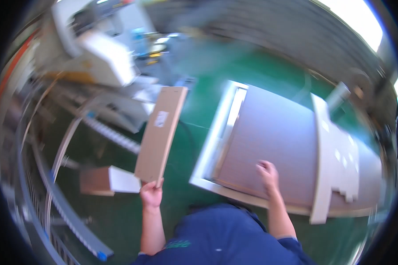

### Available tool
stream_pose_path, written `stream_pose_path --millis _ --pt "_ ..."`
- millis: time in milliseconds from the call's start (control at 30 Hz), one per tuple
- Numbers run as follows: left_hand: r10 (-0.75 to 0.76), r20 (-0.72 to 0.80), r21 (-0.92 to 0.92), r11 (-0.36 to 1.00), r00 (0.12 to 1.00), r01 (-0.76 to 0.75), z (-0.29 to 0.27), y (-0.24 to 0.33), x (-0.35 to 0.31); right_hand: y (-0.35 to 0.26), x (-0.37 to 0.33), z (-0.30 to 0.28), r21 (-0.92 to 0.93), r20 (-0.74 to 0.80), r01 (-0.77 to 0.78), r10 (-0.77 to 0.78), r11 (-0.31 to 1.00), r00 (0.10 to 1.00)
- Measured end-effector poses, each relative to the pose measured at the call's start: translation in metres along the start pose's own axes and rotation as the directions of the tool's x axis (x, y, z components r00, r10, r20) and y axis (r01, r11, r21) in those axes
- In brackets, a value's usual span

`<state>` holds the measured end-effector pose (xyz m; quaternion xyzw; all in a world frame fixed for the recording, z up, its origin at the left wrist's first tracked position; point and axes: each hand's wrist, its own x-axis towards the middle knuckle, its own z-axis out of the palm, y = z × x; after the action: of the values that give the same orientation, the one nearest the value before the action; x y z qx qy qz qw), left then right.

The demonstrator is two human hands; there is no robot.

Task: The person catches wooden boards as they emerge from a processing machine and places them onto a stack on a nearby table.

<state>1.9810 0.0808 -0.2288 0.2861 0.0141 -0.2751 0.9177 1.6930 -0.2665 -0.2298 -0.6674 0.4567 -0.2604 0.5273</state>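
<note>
A long, narrow light-brown board (159, 139) with a white label on its face stands tilted in front of me on the left. My left hand (151, 194) grips it by the lower end, fingers wrapped round the edge. Over the large brown panel (274, 132) on my right hovers my right hand (268, 176), its fingers curled in, with nothing visible in them. Whether that hand touches the panel is hard to tell. A pale board with white labels (321, 159) lies across the panel's right part.
A roller conveyor (70, 221) curves along the left side. Beyond it stands a white machine (106, 57), blurred. Near my left hand a short brown-and-white piece (110, 180) juts out. The floor (216, 57) is green, with a grey wall (269, 31) behind.
</note>
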Motion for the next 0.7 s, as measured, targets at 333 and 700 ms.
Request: stream_pose_path --millis 333,700 --pt "-0.597 0.065 0.261 0.783 0.799 0.564 0.134 -0.153 -0.046 -0.054 -0.041 0.000 0.584 0.469 -0.203 -0.122 0.786 0.875" --pt "-0.902 0.061 0.836 0.280 0.427 0.472 0.195 -0.284 -0.087 0.059 -0.049 -0.180 0.724 -0.363 0.033 0.340 0.689 0.867"
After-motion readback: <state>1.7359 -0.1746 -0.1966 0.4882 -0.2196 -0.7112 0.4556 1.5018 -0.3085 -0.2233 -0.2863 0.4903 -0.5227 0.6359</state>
